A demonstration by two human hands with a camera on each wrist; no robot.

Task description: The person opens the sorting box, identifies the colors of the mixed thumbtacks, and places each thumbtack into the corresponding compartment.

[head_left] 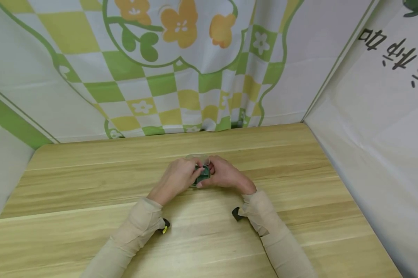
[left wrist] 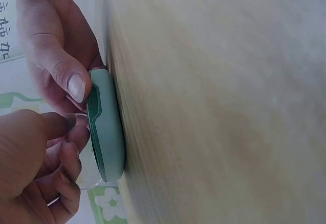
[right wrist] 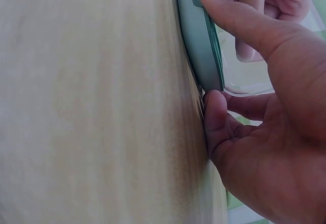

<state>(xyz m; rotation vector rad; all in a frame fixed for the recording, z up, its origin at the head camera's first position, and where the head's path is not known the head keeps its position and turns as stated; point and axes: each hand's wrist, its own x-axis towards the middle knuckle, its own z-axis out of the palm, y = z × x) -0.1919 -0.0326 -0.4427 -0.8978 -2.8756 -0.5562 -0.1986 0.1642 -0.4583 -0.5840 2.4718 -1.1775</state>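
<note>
Clearly, your right grip [head_left: 228,173] is curled about the right side of the green case [left wrist: 108,127], thumb at the notch in its front rim and fingers bent round the side and back. Your left grip [head_left: 179,173] is bunched over the case's opening, thumb and forefinger brought close together; you cannot tell from these views whether they pinch anything small or thin.

The case lies between your two hands, its base on the desk [head_left: 90,231] or barely above it. It looks light and stiff, probably hard plastic, and its smooth rounded wall may slip a little under dry fingertips. Take hold low on the solid green body, with your thumb at the notch and fingers opposite, and spare the clear lid [right wrist: 249,79] behind it, which seems thinner and likelier to flex or crack if you lean on it.

Farther out, your beige sleeves [head_left: 289,249] reach in over the wood grain, and beyond the desk's far edge hangs a checked curtain [head_left: 174,100] with flowers.
</note>
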